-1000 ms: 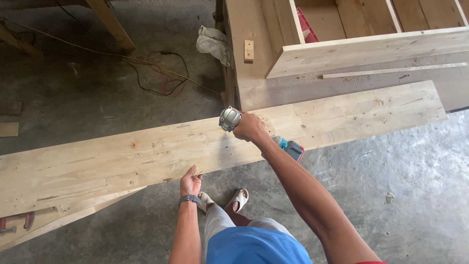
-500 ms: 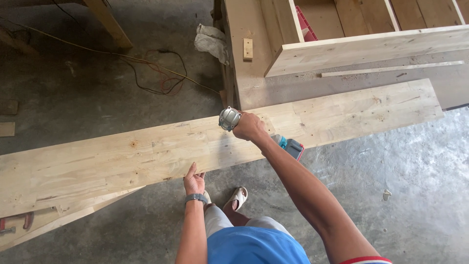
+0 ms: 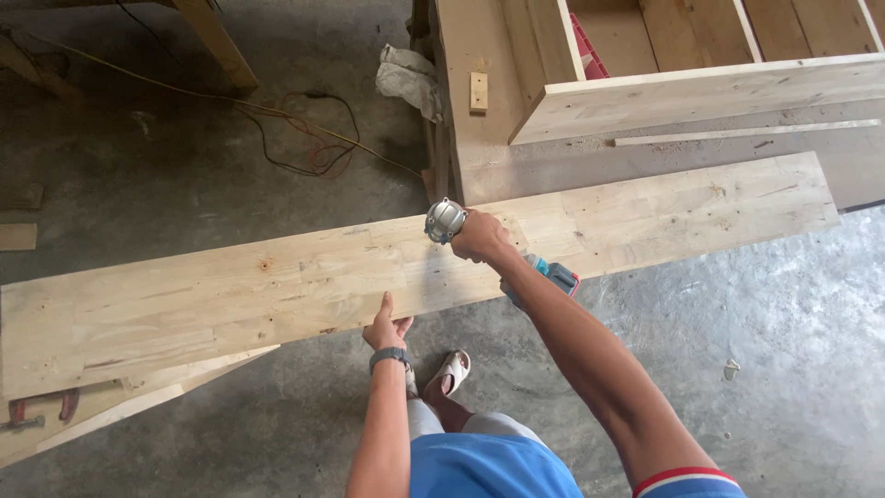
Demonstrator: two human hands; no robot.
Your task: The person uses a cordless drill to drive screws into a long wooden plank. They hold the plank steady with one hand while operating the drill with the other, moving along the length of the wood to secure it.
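The right hand [image 3: 479,236] is wrapped tight around a power tool [image 3: 502,249] resting on the long plank [image 3: 277,286]. The left hand [image 3: 387,327], fingers spread, presses the plank's near edge. The tool's working end is hidden, probably a sander.

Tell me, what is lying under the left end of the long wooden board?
Under the long board's left end, a second board sticks out, and a red clamp shows beside it. What holds the long board up there is hidden beneath it.
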